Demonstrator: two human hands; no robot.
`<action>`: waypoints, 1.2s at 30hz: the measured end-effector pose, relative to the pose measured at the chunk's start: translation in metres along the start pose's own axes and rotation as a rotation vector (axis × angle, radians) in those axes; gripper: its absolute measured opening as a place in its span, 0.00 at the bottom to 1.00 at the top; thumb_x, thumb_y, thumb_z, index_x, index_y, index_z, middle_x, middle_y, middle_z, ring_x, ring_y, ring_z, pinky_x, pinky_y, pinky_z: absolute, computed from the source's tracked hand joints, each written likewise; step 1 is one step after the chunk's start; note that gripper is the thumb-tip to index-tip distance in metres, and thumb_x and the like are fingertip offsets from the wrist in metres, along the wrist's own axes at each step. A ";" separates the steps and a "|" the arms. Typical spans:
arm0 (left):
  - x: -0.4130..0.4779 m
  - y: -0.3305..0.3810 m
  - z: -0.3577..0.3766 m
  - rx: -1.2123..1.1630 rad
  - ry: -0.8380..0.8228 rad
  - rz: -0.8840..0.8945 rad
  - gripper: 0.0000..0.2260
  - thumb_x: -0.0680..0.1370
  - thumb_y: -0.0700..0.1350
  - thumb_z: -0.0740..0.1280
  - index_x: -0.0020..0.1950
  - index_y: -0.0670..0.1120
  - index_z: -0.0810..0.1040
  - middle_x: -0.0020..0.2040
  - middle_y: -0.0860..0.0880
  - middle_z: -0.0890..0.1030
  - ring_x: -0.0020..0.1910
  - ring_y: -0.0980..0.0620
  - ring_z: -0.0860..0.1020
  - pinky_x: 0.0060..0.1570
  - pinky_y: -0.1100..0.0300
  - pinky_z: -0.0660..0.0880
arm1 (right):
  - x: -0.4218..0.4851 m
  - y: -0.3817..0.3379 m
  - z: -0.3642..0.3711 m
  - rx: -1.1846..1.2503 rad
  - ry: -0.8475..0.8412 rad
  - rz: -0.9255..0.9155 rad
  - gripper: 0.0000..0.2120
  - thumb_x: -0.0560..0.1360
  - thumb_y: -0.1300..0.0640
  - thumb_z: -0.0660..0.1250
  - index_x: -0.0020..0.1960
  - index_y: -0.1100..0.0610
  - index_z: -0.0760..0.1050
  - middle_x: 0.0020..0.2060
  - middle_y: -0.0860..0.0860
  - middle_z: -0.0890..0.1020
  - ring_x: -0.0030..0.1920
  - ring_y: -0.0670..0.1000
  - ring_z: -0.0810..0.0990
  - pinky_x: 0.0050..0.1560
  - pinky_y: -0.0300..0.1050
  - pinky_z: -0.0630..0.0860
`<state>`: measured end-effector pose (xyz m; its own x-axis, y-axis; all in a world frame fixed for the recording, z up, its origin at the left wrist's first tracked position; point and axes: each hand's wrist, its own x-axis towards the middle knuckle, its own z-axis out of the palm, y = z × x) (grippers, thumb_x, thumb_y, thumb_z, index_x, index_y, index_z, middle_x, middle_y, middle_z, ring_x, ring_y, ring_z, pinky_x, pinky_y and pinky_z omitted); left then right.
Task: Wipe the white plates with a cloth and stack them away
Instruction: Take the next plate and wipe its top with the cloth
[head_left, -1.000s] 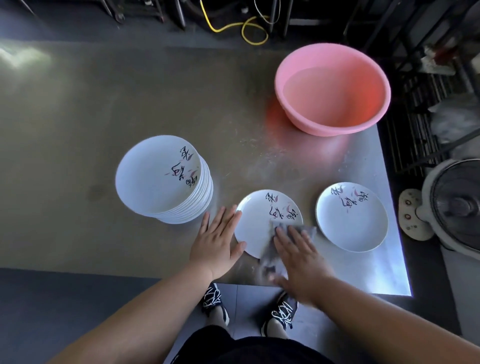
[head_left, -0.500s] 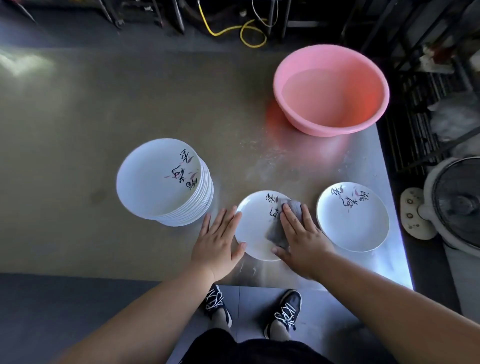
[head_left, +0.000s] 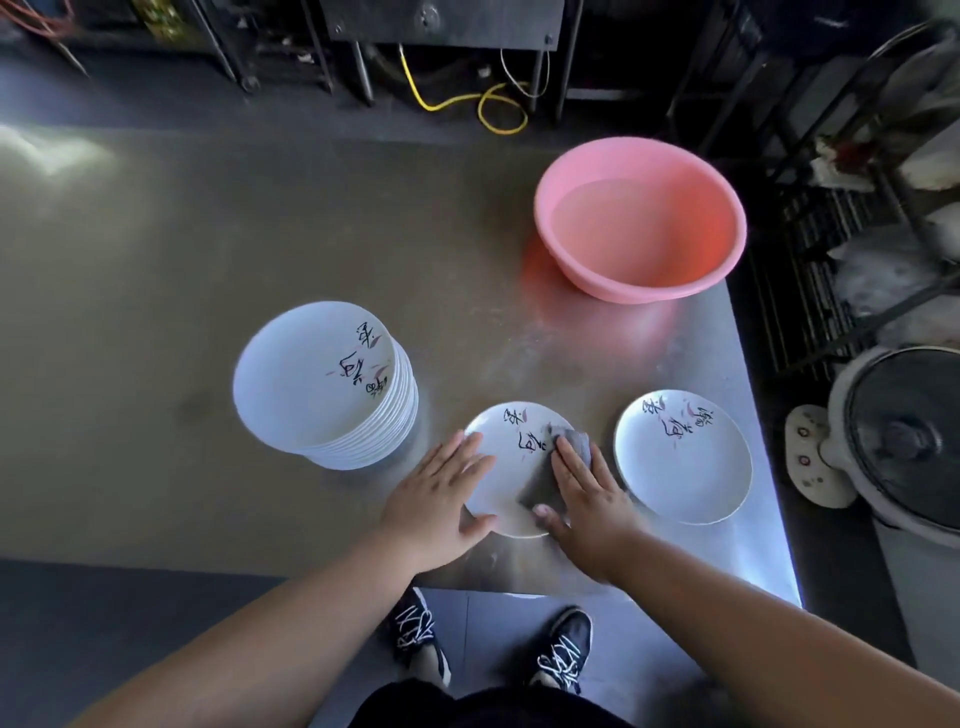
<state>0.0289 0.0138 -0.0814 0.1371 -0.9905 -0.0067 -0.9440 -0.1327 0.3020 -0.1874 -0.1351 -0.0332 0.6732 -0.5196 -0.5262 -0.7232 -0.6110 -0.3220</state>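
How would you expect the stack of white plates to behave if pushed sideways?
The stack of plates probably feels heavy, being many plates deep. They lie loose, so a high push might shift the top ones. On the smooth-looking metal table, a low push likely slides it whole.

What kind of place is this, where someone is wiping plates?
Most likely a dishwashing spot at the back of a restaurant kitchen, though I can't be sure. The clues: a big steel table, a tall stack of matching white plates, and a pink basin.
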 end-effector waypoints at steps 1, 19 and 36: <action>0.002 0.000 -0.002 -0.009 -0.016 -0.022 0.33 0.77 0.67 0.65 0.78 0.52 0.71 0.84 0.49 0.62 0.84 0.50 0.55 0.82 0.52 0.50 | 0.011 0.000 -0.008 0.007 0.009 -0.004 0.48 0.75 0.25 0.41 0.86 0.52 0.39 0.81 0.37 0.32 0.83 0.54 0.32 0.84 0.52 0.44; -0.003 0.039 0.000 0.067 0.008 -0.252 0.37 0.72 0.77 0.62 0.70 0.52 0.79 0.73 0.47 0.73 0.71 0.42 0.71 0.79 0.37 0.56 | -0.024 -0.016 0.031 -0.002 0.002 0.033 0.51 0.71 0.24 0.34 0.85 0.53 0.36 0.81 0.42 0.30 0.82 0.55 0.30 0.81 0.49 0.35; -0.006 0.005 0.000 0.028 0.076 -0.005 0.19 0.74 0.62 0.66 0.60 0.54 0.83 0.66 0.52 0.81 0.67 0.44 0.76 0.60 0.46 0.77 | -0.026 -0.026 0.029 0.074 -0.036 0.093 0.46 0.78 0.26 0.41 0.85 0.54 0.37 0.81 0.43 0.28 0.82 0.56 0.31 0.83 0.53 0.40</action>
<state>0.0232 0.0189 -0.0803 0.1635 -0.9844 0.0645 -0.9512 -0.1400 0.2751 -0.1903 -0.0885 -0.0336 0.5973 -0.5493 -0.5844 -0.7928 -0.5144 -0.3268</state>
